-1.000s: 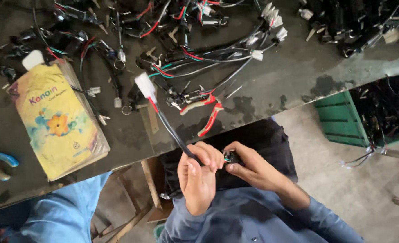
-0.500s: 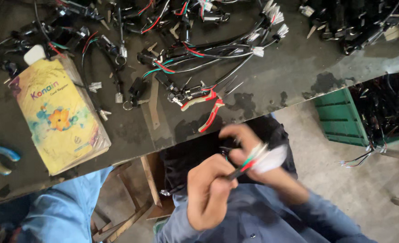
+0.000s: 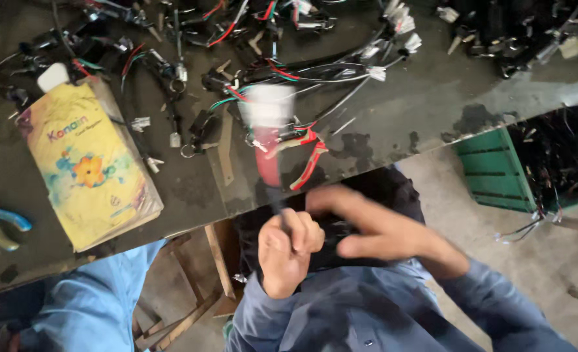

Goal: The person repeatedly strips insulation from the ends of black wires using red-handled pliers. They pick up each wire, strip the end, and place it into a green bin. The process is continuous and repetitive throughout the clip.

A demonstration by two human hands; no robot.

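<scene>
**Wire lead mid-handling, well short of sorted**

Wire lead (image 3: 277, 195) in hand over the lap, just off the near edge of the worktop (image 3: 400, 124). Rises dark out of the fist, turns red higher up, ends in a white connector (image 3: 269, 104) smeared by motion blur above the clutter. Held by the left hand (image 3: 289, 251), closed in a tight fist round the lower end. Met by the right hand (image 3: 367, 225) just beside it, fingers stretched towards the fist over a dark bundle (image 3: 341, 251) on the lap; too blurred to tell whether pinching anything or merely brushing past.

Judged from the blur and the two-handed hold: caught mid-work, one lead out of many, neither set down nor finished. Nothing visibly fitted, taped or cut on it at this moment.

Further out, plenty untouched: tangled harnesses (image 3: 315, 72) with red, green and black wires spread across the far worktop, red-handled pliers (image 3: 308, 156) lying free right behind the connector, a yellow flowered packet (image 3: 90, 169) to the left, blue-handled pliers (image 3: 2, 221) at the edge. Beyond the worktop's corner, a green crate (image 3: 491, 169) full of more dark wiring. Looks like the bulk of the pile yet to pass through the hands.
</scene>
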